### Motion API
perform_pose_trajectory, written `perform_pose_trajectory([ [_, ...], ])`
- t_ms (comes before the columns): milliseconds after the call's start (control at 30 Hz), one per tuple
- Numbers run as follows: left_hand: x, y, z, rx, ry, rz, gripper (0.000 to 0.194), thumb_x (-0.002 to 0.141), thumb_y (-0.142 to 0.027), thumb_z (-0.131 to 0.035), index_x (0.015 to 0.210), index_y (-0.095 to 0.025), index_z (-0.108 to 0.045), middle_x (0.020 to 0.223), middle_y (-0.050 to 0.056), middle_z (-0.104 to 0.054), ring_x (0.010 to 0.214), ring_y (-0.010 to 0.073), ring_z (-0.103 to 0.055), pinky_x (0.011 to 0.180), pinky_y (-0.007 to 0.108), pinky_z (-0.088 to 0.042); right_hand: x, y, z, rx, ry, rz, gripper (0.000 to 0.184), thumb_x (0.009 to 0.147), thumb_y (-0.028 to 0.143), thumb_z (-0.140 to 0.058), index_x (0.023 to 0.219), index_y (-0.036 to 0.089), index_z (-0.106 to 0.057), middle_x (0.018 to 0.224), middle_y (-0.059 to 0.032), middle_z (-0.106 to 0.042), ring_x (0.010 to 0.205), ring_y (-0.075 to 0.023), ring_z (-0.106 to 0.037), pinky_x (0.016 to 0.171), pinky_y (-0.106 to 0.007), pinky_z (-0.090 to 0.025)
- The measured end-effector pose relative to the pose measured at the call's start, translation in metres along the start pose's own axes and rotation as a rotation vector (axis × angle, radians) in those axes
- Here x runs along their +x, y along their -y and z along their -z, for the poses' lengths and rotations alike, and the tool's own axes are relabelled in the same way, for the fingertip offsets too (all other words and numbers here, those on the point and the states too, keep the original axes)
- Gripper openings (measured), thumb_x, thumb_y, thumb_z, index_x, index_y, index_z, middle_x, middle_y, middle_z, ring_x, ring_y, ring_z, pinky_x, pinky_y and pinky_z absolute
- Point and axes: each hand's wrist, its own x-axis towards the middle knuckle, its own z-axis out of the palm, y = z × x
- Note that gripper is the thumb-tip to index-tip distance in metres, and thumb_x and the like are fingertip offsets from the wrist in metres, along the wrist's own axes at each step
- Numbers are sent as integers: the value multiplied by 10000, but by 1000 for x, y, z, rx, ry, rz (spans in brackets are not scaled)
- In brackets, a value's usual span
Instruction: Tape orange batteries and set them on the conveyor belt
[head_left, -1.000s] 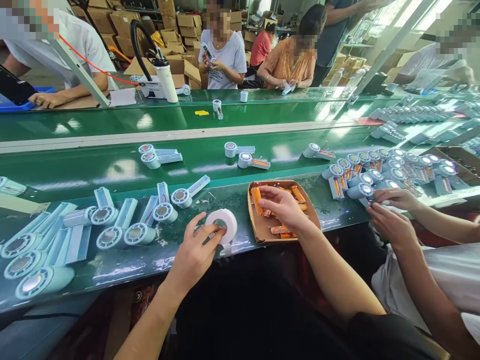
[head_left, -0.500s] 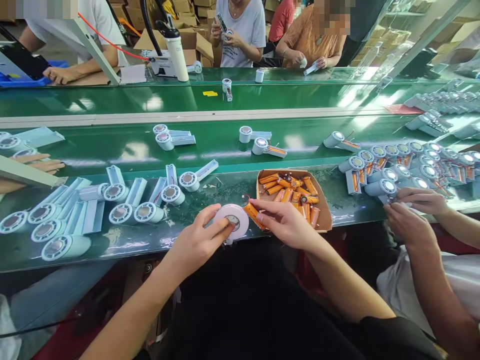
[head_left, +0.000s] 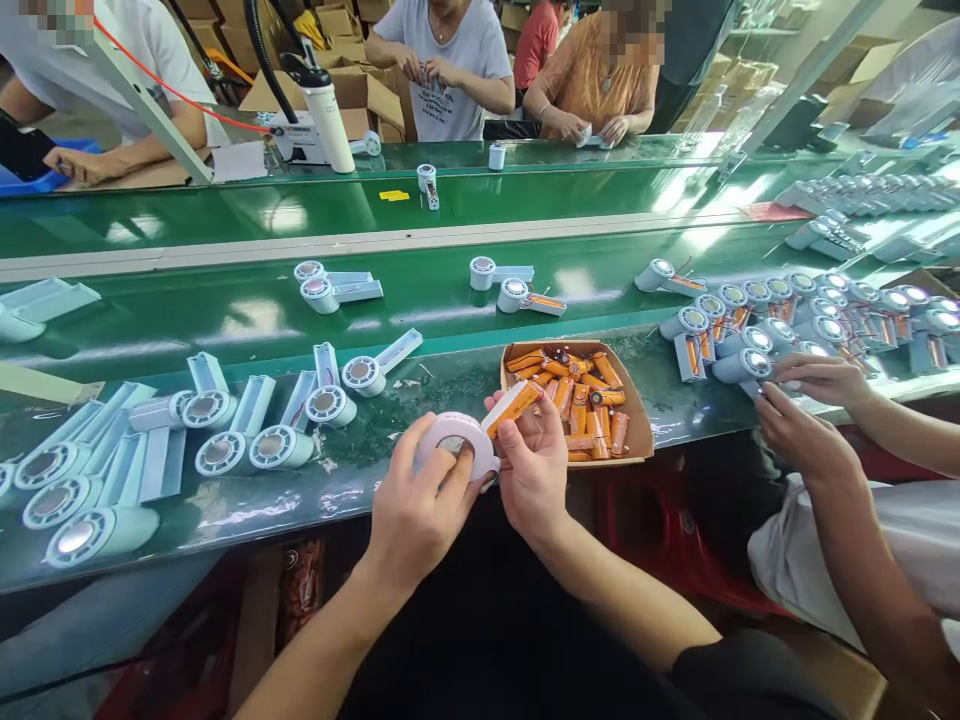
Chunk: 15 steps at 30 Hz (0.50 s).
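My left hand (head_left: pixel 424 500) grips a roll of white tape (head_left: pixel 439 428), with fingers through its core. Close beside it, my right hand (head_left: pixel 536 470) is closed on an orange battery (head_left: pixel 516 405). A white strip, seemingly tape, lies on the battery's left end, where it meets the roll. Behind my right hand sits a shallow cardboard tray (head_left: pixel 646 440) holding several more orange batteries (head_left: pixel 577 405), some with wires. Left of my hands, several pale blue fan housings (head_left: pixel 277 447) with open handles lie on the bench.
A green conveyor belt (head_left: pixel 420 320) runs beyond the bench, carrying a few housings. At right, a co-worker's hands (head_left: pixel 806 400) handle a housing by a dense group of battery-fitted housings (head_left: pixel 817 315). A white tumbler (head_left: pixel 330 128) stands across the belt near other people.
My right hand has lifted a battery out of the tray and brought it against the tape roll. The roll has come up off the bench in my left hand.
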Motion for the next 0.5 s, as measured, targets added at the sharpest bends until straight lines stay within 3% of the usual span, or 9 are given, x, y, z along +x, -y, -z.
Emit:
perform_pose_trajectory([
  [100, 3, -8, -8, -3, -38, 82, 207, 912, -176, -792, 1106, -137, -733, 826, 63, -644, 1325, 398, -623, 1032, 476, -624, 4, -2, -4, -60, 14, 15, 708, 775, 473, -888, 1375, 316, -547, 1267, -87, -746, 1208, -285, -745, 988, -445, -637],
  [167, 1, -9, -10, -35, -13, 93, 168, 929, -177, -767, 1094, -162, -740, 833, 58, -650, 1323, 387, -631, 1026, 474, -629, 26, 10, -1, -135, 70, 37, 640, 800, 488, -858, 1351, 305, -588, 1247, -86, -741, 1180, -282, -750, 987, -447, -640],
  [267, -21, 3, -13, -140, 144, 31, 64, 959, -174, -709, 1011, -183, -746, 857, 54, -680, 1306, 350, -655, 1010, 426, -640, 79, 52, 11, -179, 65, 278, 499, 862, 472, -808, 1305, 339, -620, 1229, -41, -742, 1190, -223, -726, 1004, -387, -631],
  [333, -47, 24, -13, -116, 214, 59, 79, 965, -173, -681, 1005, -181, -748, 889, 72, -712, 1306, 358, -657, 998, 442, -644, 107, 85, 26, -124, 2, 477, 458, 897, 460, -783, 1315, 386, -609, 1261, 3, -728, 1228, -179, -706, 1028, -337, -615],
  [400, -71, 53, -13, -37, 213, 116, 157, 968, -203, -663, 1097, -181, -750, 995, 105, -757, 1320, 397, -637, 978, 504, -644, 114, 109, 46, -95, 32, 429, 562, 836, 365, -866, 1326, 419, -597, 1207, 28, -748, 1164, -172, -742, 981, -318, -632],
  [500, -80, 91, -19, -42, 187, 142, 309, 984, -266, -640, 1279, -216, -718, 1189, 111, -772, 1361, 402, -595, 1015, 547, -621, 93, 114, 78, -100, 99, 216, 551, 769, 286, -937, 1215, 401, -634, 1076, 21, -793, 955, -204, -810, 846, -344, -671],
])
